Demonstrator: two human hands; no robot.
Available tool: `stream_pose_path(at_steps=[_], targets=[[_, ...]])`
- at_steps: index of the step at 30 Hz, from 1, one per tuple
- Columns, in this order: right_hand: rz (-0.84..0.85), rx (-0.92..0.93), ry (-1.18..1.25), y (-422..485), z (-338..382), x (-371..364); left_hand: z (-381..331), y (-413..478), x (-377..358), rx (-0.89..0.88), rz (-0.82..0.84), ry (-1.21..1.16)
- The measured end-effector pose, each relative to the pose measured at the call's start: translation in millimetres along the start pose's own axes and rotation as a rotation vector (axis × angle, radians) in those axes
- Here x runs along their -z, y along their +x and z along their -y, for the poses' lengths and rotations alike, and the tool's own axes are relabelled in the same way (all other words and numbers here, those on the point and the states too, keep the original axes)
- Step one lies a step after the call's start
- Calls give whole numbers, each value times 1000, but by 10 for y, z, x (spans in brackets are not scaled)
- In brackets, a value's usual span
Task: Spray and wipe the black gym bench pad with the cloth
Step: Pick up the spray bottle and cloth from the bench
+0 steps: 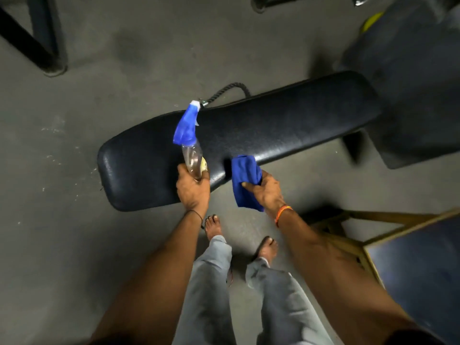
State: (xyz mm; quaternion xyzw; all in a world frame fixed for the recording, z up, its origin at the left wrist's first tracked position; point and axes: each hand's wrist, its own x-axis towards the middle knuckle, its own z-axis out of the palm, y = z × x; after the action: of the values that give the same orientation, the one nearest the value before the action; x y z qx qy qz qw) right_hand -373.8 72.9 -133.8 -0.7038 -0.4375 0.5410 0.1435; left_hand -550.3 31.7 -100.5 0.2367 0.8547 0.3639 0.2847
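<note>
The black gym bench pad (pixel 273 125) runs slantwise across the middle of the view, from lower left to upper right. My left hand (pixel 193 189) grips a clear spray bottle (pixel 191 155) by its base, its blue trigger head pointing away from me over the pad. My right hand (pixel 266 189) holds a folded blue cloth (pixel 245 179) at the pad's near edge, part of it hanging below the hand. Whether the cloth touches the pad I cannot tell.
A black rope loop (pixel 231 89) lies on the grey floor behind the pad. A second dark padded bench (pixel 410 83) stands at the upper right. A wooden-framed blue stool (pixel 410 257) is at the lower right, a black metal frame (pixel 37 46) at the upper left. My bare feet stand close to the pad.
</note>
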Motion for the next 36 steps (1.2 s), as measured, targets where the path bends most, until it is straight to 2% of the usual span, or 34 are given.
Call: stream_pose_path(at_steps=[5,10,18,23,27,29,30,33,34,36], targets=[[-161,-97,290,-502,-430,881,-390,-566,-322,-112,187,58],[-307,-98,652,-1359,-849,1716,-651,-1332,-651,-272,371,129],[-619,-186,835,-2388,-1825,2810,-947,-2916,-1259,-561,628,212],[-781,-227,991,-2675,-2511,3335,-1007,-3715,-1680,-646,704,239],[-841,-236,1054,-2642,-2920,3753,-1090,-4250,-2043,-679,760,237],[-828,-230,1020,-2551,-3066,3912,-1105,-4454,-2268,-690,779,244],[-822,-238,928,-2506,-3154,3947,-1108,-4525,-2374,-693,790,244],[-795,-315,255,-2429,-3410,3947,-1089,-4677,-2674,-717,822,233],[-743,-308,70,-2419,-3452,3897,-1086,-4706,-2759,-729,829,239],[-566,-245,-149,-2383,-3504,3757,-1063,-4722,-2924,-738,848,257]])
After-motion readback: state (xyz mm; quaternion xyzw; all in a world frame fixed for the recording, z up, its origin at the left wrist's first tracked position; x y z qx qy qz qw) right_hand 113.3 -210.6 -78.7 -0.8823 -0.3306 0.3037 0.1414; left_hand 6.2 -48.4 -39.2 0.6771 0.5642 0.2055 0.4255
